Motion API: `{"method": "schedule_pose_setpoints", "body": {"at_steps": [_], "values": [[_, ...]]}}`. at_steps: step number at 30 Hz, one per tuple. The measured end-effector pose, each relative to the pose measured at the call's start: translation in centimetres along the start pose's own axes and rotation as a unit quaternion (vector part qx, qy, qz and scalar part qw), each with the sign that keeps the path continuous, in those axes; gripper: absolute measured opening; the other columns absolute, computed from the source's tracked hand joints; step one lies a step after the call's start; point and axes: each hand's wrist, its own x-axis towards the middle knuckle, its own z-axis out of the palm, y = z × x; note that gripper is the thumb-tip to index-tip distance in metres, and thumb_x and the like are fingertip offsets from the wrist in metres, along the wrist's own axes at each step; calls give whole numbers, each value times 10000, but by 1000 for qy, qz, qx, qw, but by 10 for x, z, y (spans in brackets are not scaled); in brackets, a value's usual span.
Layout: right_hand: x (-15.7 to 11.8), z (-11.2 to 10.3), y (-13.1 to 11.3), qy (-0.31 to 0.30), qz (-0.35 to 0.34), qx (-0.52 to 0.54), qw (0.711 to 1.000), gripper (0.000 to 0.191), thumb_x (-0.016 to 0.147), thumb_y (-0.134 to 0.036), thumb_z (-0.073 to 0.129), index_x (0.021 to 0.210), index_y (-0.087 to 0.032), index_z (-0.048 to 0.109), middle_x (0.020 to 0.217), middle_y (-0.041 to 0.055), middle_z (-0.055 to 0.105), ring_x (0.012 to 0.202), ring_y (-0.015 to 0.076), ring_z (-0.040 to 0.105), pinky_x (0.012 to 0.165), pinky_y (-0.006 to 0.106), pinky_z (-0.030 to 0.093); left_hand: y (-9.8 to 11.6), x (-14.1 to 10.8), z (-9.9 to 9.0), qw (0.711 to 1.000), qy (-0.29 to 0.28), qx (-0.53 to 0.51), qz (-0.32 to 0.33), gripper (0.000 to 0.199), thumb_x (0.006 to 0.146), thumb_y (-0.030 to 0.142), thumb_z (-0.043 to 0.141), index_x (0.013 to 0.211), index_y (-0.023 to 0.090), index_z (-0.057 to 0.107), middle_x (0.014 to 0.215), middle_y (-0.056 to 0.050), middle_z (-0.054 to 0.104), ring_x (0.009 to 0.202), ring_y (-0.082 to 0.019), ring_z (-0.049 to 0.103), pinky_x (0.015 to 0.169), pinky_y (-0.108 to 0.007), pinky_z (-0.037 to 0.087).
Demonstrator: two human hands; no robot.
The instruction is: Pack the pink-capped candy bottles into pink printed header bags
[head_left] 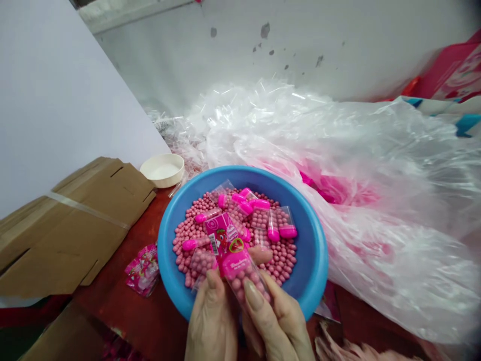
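Observation:
My left hand and my right hand both grip a clear tube of pink candy balls above the near rim of a blue plastic basin. A pink strawberry-print label stands up from the tube's far end, tilted over the basin. Loose pink candy balls fill the basin. Several small clear packets with bright pink caps lie on them. One right-hand finger shows behind the tube.
A flattened cardboard box lies to the left on a red tabletop, with printed pink wrappers beside the basin. A white round container stands behind it. A large crumpled clear plastic bag fills the right side.

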Motion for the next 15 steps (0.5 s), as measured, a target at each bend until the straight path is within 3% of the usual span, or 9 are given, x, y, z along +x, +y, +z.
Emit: {"method": "schedule_pose_setpoints", "body": {"at_steps": [6, 11, 15], "values": [[0, -5, 14, 20, -20, -18, 999, 301, 736, -459, 683, 846, -178, 689, 712, 28, 629, 674, 155, 578, 627, 231, 503, -1, -2, 12, 989, 110, 72, 71, 242, 725, 395, 686, 784, 170, 752, 850, -100, 759, 945, -280, 658, 901, -394, 483], [-1, -6, 20, 86, -23, -25, 996, 386, 705, -442, 717, 987, -181, 681, 858, 59, 676, 795, 186, 615, 716, 249, 515, -8, -5, 11, 990, 112, 62, 62, 238, 636, 427, 753, 707, 200, 750, 840, -79, 765, 912, -278, 671, 889, -391, 490], [0, -5, 12, 33, -27, -53, 998, 297, 745, -466, 671, 837, -184, 693, 680, 16, 631, 656, 145, 586, 635, 222, 493, -2, -3, 8, 997, 74, -17, 17, 284, 681, 468, 704, 803, 219, 765, 841, -80, 762, 942, -276, 663, 901, -391, 483]]}}
